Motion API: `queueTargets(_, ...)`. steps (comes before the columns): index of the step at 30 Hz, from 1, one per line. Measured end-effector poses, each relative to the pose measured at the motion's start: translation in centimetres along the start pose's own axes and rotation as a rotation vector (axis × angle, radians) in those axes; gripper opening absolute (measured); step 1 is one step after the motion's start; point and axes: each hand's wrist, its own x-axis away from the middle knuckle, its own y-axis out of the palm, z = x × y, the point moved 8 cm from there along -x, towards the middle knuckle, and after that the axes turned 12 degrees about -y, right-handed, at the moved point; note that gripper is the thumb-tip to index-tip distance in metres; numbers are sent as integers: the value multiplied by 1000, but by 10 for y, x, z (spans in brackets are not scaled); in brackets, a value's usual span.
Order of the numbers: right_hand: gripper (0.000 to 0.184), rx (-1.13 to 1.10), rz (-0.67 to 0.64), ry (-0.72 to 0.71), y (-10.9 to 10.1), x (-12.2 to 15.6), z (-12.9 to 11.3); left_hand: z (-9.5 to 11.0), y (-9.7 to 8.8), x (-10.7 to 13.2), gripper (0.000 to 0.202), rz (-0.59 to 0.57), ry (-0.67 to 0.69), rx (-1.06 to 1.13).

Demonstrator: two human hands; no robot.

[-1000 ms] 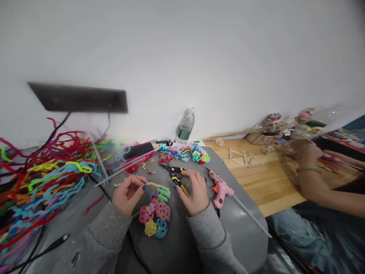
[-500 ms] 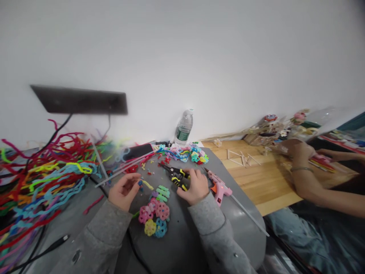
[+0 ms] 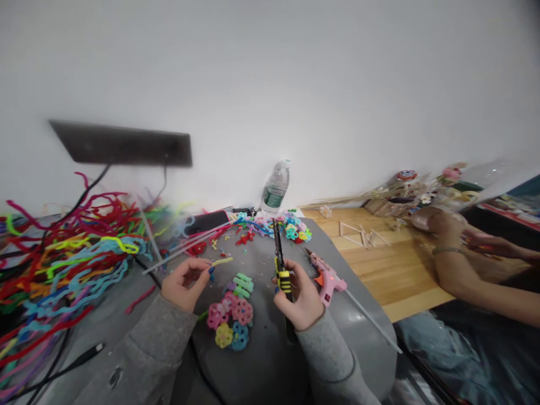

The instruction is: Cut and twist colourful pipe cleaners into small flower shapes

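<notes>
Between thumb and fingertips, my left hand point(image 3: 188, 283) pinches a short yellow pipe cleaner point(image 3: 222, 261) whose free end points right. My right hand point(image 3: 300, 298) is wrapped round black-and-yellow pliers point(image 3: 278, 256), held upright with the jaws toward the wall. Below and between the hands lies a cluster of pipe-cleaner flowers point(image 3: 230, 318) in pink, yellow and blue, with a green striped piece point(image 3: 243, 285) at its top. Just right of my right hand rests a pink glue gun point(image 3: 328, 279) with a glue stick in its back.
Loose coloured pipe cleaners point(image 3: 84, 253) heap up at the left. A water bottle point(image 3: 277, 188) stands by the wall, with small flowers point(image 3: 297, 228) near it. Black cables point(image 3: 80, 360) cross the grey table point(image 3: 358, 343). At right, a co-worker's arm point(image 3: 459, 270) reaches over a wooden table point(image 3: 379, 264).
My right hand has lifted the pliers off the table and turned them upright. The yellow pipe cleaner in my left hand now points right rather than down. The co-worker's hands have shifted.
</notes>
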Motion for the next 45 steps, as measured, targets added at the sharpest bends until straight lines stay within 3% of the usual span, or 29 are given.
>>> queueTargets(5,39,153,-68,-50,14,-1,-11,12,-3,3,11,22,102,16)
queueTargets(10,38,341,-251,-102,44,-1,-28,-1,-14,-6,19,102,-11,46)
queueTargets(13,39,409,-278,-114,56,4,-34,-7,-17,-9,22,107,-71,55)
queueTargets(16,37,444,-286,-142,63,7,-37,-6,-15,-8,21,98,-47,58)
queueTargets(28,36,473,-369,-115,65,9,-24,6,-5,-1,17,26,52,113)
queueTargets(37,32,449,-425,-90,64,10,-19,10,-3,1,17,14,102,29)
queueTargets(45,27,494,-348,-71,59,6,-13,13,-3,2,12,24,119,-32)
